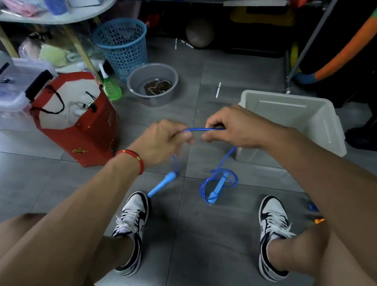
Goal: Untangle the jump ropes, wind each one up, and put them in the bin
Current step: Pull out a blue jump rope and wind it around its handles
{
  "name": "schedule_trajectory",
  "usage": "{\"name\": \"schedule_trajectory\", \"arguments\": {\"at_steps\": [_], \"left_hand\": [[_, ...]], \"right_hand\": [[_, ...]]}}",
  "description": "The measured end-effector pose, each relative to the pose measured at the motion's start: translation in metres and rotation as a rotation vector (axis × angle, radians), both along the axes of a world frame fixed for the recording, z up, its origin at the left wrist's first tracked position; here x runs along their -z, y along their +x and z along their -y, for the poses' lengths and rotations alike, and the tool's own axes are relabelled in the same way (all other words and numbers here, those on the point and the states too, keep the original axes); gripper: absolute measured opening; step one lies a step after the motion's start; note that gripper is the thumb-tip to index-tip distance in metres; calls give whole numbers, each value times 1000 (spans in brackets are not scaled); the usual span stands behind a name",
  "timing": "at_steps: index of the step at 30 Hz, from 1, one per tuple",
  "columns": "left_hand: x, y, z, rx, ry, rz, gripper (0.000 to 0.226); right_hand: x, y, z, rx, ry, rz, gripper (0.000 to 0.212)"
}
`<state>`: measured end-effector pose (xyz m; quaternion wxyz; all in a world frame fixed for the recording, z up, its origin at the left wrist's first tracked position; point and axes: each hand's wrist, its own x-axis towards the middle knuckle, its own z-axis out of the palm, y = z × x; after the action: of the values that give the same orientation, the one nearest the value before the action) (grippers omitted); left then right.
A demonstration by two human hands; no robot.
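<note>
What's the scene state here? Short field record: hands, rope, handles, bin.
left hand: pinches blue rope
right hand: pinches blue rope
blue rope: short span taut between hands, rest hangs down
left handle: dangling near left shoe
right handle: on floor inside loose coils
white bin: on floor behind right hand, no rope visible inside

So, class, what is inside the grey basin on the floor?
The grey basin holds a brown, coiled clump; what it is cannot be told, and anything beneath it is hidden.
</note>
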<state>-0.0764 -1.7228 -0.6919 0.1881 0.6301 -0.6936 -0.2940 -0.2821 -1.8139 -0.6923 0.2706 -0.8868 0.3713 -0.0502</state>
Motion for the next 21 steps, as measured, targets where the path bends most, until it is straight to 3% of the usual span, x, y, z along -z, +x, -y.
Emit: {"name": "schedule_trajectory", "arguments": {"at_steps": [3, 5, 7, 9, 10, 11, 13, 14, 16, 18, 21], "left_hand": [[-3, 41, 10, -291, -153, 194, 24], [-2, 66, 14, -462, -73, 325, 39], [5, 75, 15, -545, 90, 446, 52], [12, 71, 10, -570, 206, 550, 41], [14, 66, 8, -516, 206, 555, 48], [14, 58, 7, -429, 182, 515, 61], [8, 30, 3, -248, 144, 248, 76], [3, 11, -1, -164, 158, 69, 73], [0, -19, -4, 25, 191, -149, 45], [-2, -20, 0, 118, 189, -119, 19], [-12, 1, 7, 24, 111, -54, 23]], "right_hand": [[23, -25, 20, 103, 47, -413, 32], [32, -42, 27, 166, 91, -604, 26], [27, -48, 31, 198, 105, -520, 24], [13, -45, 27, 208, 140, -247, 27], [4, -40, 22, 192, 159, -126, 28], [-5, -33, 15, 165, 173, -44, 28], [-13, -17, 1, 88, 135, 9, 27], [-14, -10, -5, 46, 87, 6, 25], [-10, 0, -10, -8, 9, -3, 24], [-5, -1, -8, -23, 11, -40, 29], [9, -19, 7, 28, 93, -239, 37]]}}
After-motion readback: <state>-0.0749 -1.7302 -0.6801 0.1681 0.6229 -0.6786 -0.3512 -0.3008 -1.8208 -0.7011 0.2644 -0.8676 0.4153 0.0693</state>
